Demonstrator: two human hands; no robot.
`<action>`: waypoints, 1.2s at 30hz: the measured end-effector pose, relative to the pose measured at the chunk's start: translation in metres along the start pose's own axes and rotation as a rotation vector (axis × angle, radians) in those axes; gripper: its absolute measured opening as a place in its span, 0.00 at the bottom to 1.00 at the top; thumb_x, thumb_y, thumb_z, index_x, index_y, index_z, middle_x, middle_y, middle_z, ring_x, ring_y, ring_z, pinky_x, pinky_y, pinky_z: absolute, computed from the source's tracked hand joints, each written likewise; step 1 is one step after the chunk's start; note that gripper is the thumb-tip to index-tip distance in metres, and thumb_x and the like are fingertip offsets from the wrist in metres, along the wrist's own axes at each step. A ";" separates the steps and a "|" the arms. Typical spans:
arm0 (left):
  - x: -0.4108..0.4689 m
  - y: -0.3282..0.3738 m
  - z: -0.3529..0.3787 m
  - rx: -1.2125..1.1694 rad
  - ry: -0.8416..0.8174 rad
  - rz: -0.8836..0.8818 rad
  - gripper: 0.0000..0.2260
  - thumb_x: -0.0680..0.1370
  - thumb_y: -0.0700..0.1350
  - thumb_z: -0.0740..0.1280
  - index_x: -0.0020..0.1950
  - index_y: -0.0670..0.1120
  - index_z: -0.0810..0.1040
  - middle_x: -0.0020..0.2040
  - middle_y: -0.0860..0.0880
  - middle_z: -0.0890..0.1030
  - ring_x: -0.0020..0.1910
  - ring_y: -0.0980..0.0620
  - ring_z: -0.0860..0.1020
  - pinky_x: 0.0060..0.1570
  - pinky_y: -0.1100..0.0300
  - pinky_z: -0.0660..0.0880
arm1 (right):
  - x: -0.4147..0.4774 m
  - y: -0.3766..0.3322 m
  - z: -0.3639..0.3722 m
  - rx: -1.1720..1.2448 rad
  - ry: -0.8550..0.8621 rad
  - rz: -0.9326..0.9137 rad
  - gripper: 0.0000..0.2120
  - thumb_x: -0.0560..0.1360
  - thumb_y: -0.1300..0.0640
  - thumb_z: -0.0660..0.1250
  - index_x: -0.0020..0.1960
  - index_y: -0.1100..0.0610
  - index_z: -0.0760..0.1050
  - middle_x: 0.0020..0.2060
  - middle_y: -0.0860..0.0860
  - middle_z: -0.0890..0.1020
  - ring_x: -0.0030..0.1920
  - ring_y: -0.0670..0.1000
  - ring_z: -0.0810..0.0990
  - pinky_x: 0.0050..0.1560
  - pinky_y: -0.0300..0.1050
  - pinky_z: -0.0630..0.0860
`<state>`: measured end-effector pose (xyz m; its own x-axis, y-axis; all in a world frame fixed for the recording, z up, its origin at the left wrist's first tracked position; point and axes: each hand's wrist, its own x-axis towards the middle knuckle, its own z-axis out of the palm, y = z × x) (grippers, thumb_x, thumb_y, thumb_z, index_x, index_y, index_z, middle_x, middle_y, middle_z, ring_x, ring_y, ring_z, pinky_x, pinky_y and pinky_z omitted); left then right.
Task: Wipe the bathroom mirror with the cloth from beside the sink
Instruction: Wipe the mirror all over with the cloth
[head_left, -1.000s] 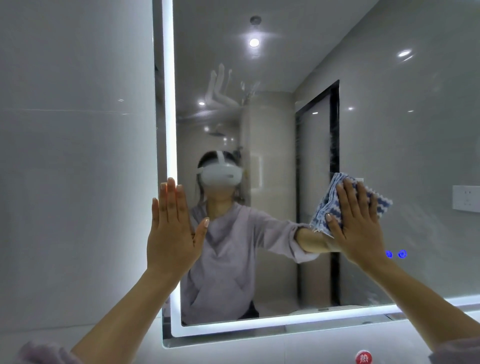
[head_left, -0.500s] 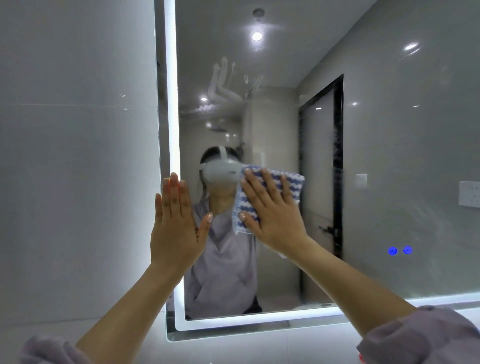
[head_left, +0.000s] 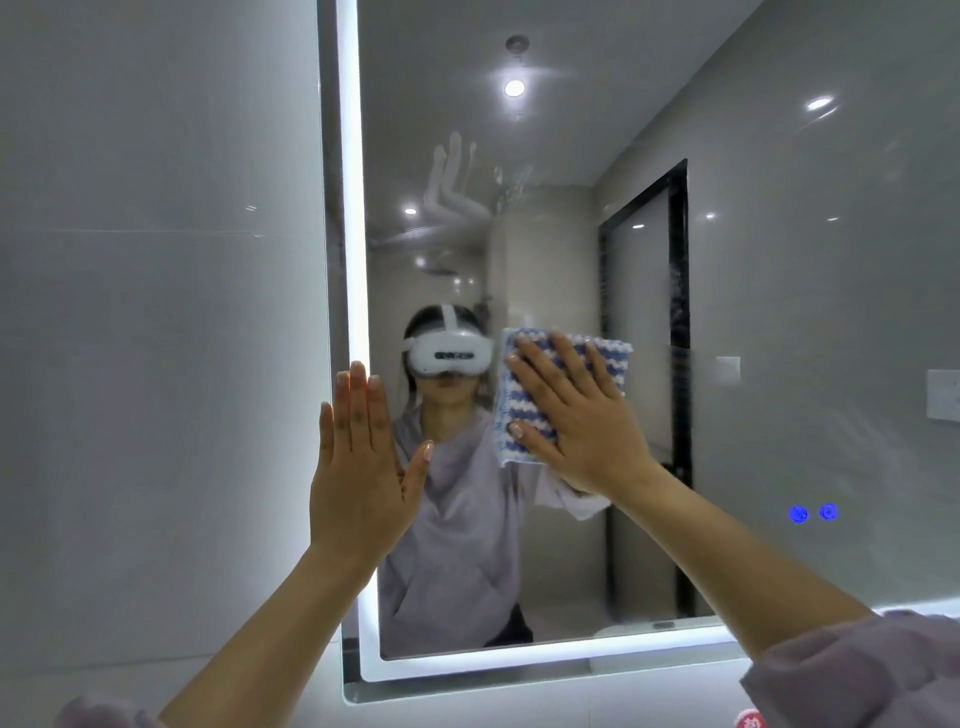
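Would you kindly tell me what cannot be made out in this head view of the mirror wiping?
- Cloth: mostly covered by the right hand.
- Sink: below the bottom edge.
- Red label: cut off by the bottom edge.
- Mirror: top and right side run out of frame.
- Blue buttons: symbols too small.

Two blue lit buttons (head_left: 813, 513) are seen right of the hands; a white wall socket (head_left: 943, 393) is mounted farther right.

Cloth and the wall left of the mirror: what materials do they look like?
Cloth: looks like soft woven or knitted fabric, matte, with raised blue and white zigzag rows; exact fibre unclear. Wall: probably glazed tile or polished stone, pale grey and glossy, showing small light reflections and a faint horizontal seam.
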<state>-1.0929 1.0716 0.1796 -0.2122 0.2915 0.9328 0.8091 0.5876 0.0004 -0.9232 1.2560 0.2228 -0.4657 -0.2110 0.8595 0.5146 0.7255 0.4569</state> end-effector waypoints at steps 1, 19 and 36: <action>0.000 0.000 0.000 -0.001 0.001 0.000 0.38 0.78 0.65 0.47 0.77 0.39 0.45 0.79 0.42 0.43 0.78 0.45 0.42 0.76 0.54 0.40 | -0.003 0.008 0.001 -0.003 0.011 0.039 0.31 0.80 0.39 0.48 0.78 0.54 0.53 0.78 0.51 0.55 0.78 0.55 0.51 0.76 0.58 0.50; -0.001 0.000 -0.003 -0.053 -0.016 0.016 0.37 0.78 0.64 0.45 0.77 0.39 0.42 0.78 0.43 0.41 0.77 0.45 0.41 0.76 0.53 0.42 | -0.010 0.060 -0.007 0.088 0.100 0.876 0.32 0.79 0.41 0.42 0.79 0.54 0.46 0.78 0.51 0.51 0.78 0.54 0.46 0.75 0.52 0.38; -0.002 0.002 -0.006 -0.051 -0.004 0.016 0.36 0.79 0.62 0.47 0.77 0.39 0.46 0.78 0.41 0.46 0.78 0.43 0.45 0.76 0.52 0.44 | 0.165 -0.038 -0.024 0.016 0.046 0.255 0.31 0.81 0.41 0.44 0.79 0.54 0.43 0.79 0.50 0.46 0.78 0.54 0.42 0.75 0.57 0.36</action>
<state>-1.0875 1.0678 0.1800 -0.2011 0.3034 0.9314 0.8391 0.5440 0.0040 -1.0021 1.1779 0.3528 -0.2888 -0.0492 0.9561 0.5994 0.7694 0.2207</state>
